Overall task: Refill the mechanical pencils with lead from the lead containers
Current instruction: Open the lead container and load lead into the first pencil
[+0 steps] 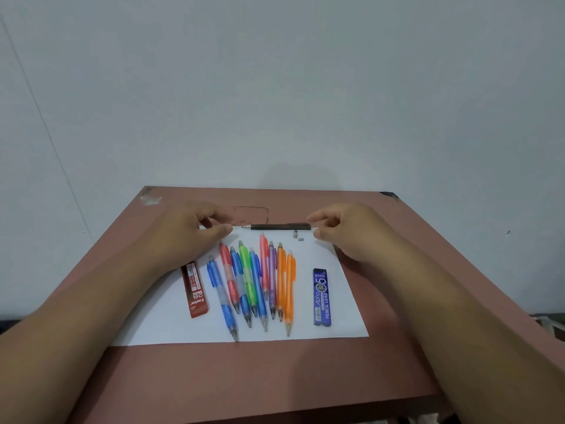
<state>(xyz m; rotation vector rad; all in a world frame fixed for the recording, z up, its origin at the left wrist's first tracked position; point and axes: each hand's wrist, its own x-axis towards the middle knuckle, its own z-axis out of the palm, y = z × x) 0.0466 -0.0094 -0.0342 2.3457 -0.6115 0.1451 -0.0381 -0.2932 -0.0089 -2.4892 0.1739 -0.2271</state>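
Observation:
Several coloured mechanical pencils (253,286) lie side by side on a white sheet (330,328), tips toward me. A black mechanical pencil (279,227) lies crosswise at the sheet's far edge, with two small grey caps (297,235) just in front of it. A red lead container (194,289) rests at the sheet's left, a blue lead container (322,296) at its right. My left hand (189,231) hovers by the black pencil's tip end, fingers curled and apart, holding nothing. My right hand (348,231) hovers at the pencil's other end, fingertips close to it, not clearly gripping.
The sheet lies on a small reddish-brown table (275,381) pushed against a pale wall. The table's near edge and right edge drop off close to my arms. A scratched rectangle marks the tabletop (250,214) behind the black pencil.

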